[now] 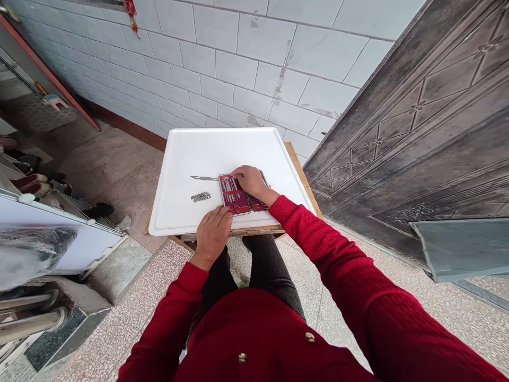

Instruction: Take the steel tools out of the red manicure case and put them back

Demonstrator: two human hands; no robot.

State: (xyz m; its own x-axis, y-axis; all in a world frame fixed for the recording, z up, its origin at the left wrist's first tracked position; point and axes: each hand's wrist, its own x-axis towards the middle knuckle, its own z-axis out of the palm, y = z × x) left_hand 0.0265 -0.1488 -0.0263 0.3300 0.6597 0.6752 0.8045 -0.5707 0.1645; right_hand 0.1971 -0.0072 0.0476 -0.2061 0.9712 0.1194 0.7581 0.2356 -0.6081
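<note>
An open case [234, 210] with a dark red lining lies near the front of the white board, several slim silver tools held in a row in its left half. My right hand [251, 180] is over the case with fingers bent and pressed together at the tops of the tools; what is between the fingertips is hidden. At the case's near left corner rests my left hand [214, 229], fingers stretched out, fingertips by the case's edge. Left of the case lie a long thin silver tool [204, 178] and a small cluster of silver metal pieces [201, 197], too small to name.
The white board [222, 146] sits on a wooden table [302, 175] by a tiled wall [222, 74]. A dark patterned metal door [397, 122] stands at the right. On the left are a shoe rack [59, 239] and shoes [34, 183].
</note>
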